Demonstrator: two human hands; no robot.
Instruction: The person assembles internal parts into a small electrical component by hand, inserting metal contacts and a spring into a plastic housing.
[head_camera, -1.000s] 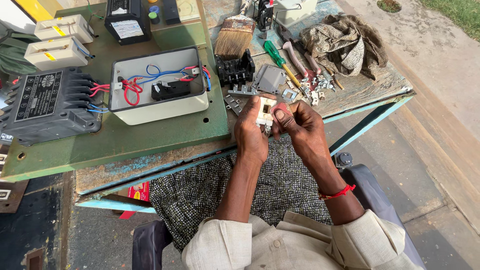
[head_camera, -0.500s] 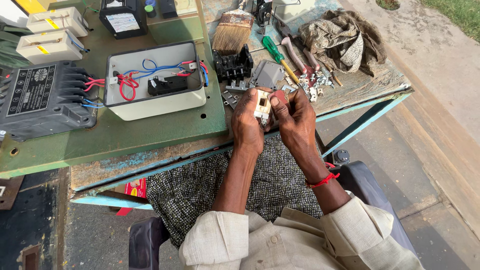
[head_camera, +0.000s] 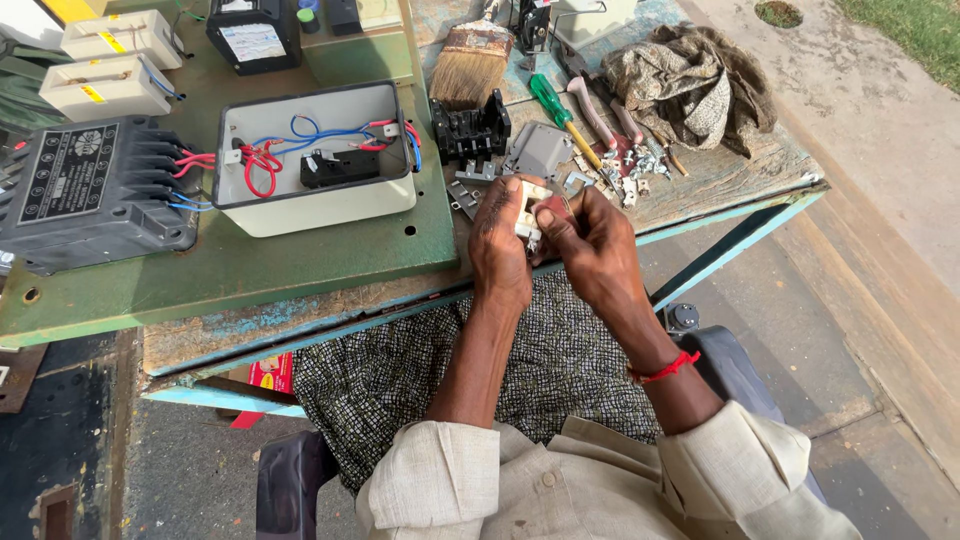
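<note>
Small white switch part (head_camera: 527, 212), upright, pinched in left hand (head_camera: 500, 250); right hand (head_camera: 590, 250) fingertips touching its right side.

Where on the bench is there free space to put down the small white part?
Free: the green plate in front of the white box, left of the left hand. Also the wood below the rag. Crowded: between the black block and screwdriver, where small metal parts lie.

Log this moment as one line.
left hand: holds small cream plastic switch part | right hand: pinches same part | behind: open grey wired box
</note>
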